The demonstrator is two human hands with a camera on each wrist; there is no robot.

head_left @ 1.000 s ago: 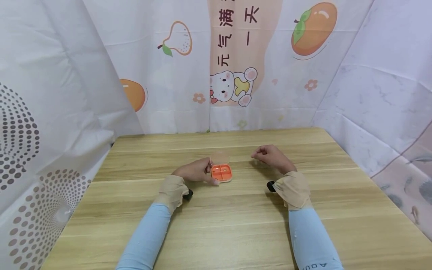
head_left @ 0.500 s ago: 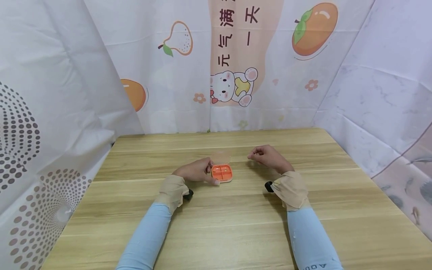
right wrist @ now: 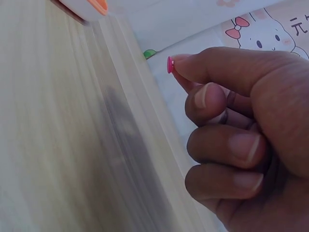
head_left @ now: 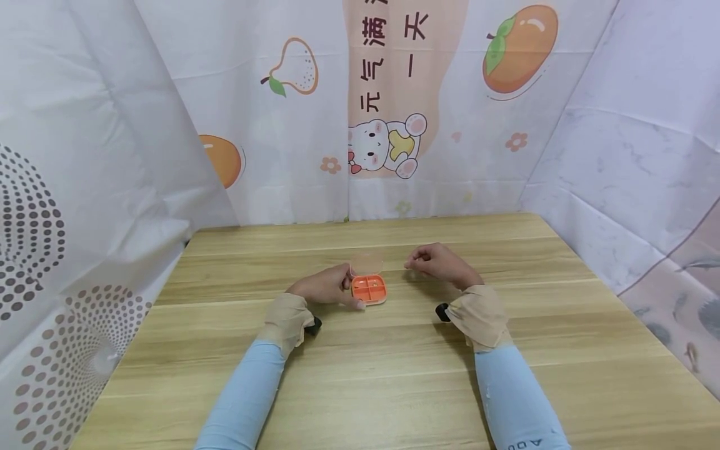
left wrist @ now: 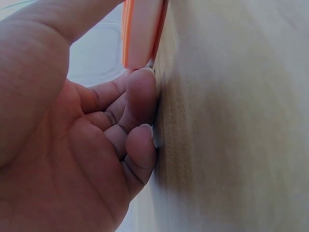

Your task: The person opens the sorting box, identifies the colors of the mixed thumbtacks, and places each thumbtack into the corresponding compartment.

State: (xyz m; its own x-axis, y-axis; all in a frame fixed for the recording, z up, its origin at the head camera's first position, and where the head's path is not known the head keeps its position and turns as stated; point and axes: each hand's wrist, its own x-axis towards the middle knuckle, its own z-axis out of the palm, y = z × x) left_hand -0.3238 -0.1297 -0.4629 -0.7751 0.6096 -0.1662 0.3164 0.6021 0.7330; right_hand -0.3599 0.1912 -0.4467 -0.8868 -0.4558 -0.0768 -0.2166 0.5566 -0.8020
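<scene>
An orange pill box [head_left: 369, 289] with divided compartments lies on the wooden table, its clear lid [head_left: 367, 264] opened away to the back. Tiny items sit in the far compartments, too small to make out. My left hand [head_left: 329, 286] holds the box from its left side, thumb at the front edge and fingers behind. In the left wrist view, curled fingertips touch the box [left wrist: 143, 34] and the tabletop. Right of the box, my right hand [head_left: 441, 262] hovers over the table. Between thumb and index finger it pinches a small pink stud [right wrist: 170, 65] with a short pale stem.
The wooden table [head_left: 349, 387] runs out to both sides and toward me. Printed cloth [head_left: 315, 194] hangs along its back edge, with more cloth at the left and right. Dark wrist cameras [head_left: 442, 312] sit on both wrists.
My right hand has moved slowly left, closer to the pill box, with the pink stud in its fingers. The left hand and the box have stayed in place.
</scene>
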